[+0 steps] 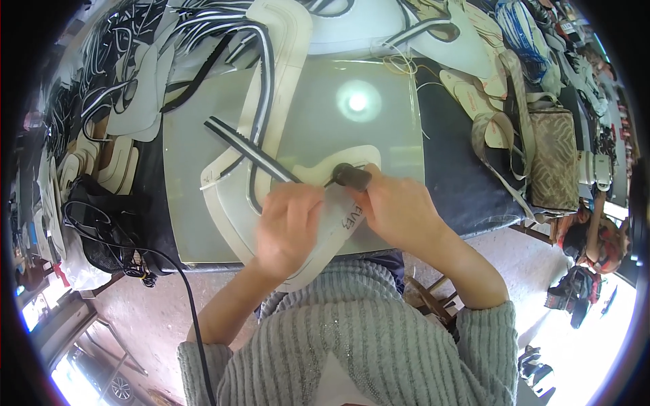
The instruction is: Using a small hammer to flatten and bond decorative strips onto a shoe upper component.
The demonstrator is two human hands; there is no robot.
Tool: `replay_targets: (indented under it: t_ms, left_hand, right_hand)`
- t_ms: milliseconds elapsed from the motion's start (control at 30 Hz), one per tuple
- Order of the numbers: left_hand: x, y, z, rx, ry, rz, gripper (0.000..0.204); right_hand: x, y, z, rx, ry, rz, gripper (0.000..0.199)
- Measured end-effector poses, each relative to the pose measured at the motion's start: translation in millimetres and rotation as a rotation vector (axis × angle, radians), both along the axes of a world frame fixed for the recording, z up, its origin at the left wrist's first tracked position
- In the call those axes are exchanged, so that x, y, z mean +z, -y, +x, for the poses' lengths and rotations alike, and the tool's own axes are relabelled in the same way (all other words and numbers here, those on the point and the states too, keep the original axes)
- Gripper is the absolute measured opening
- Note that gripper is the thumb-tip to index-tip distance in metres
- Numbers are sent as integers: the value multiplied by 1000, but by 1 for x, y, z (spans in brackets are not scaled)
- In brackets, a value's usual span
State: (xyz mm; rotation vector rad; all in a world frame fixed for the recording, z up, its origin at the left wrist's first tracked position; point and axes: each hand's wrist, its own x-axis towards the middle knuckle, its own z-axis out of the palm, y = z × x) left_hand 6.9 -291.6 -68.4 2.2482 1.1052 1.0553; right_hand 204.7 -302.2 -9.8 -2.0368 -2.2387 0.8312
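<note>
At the centre of the frame our right hand [398,208] gripped a dark-handled tool [353,178], its shaft pointing left, above a curved template [227,220]. Just left of it our left hand [288,227] was curled by the end of a striped strip [252,153]; blur meant we could not tell whether it pinched that. The template lay on a grey board [386,132], a patterned bag [552,161] at right

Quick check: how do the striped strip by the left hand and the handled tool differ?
The striped strip is black and white; the handled tool has a plain dark handle. The strip is long and narrow, while the tool's handle is short and thick. The strip runs to the left hand; the right hand grips the tool. Both are partly dark.
</note>
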Motion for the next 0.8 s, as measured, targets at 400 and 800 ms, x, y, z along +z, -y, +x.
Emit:
replay_targets:
  t_ms: [400, 800]
  left_hand:
    - [1, 2, 1, -38, -88, 167, 31]
    - [7, -21, -22, -184, -49, -121, 39]
  right_hand:
    - [10, -2, -4, -24, -154, 169, 20]
    - [-7, 8, -1, 21, 14, 51, 20]
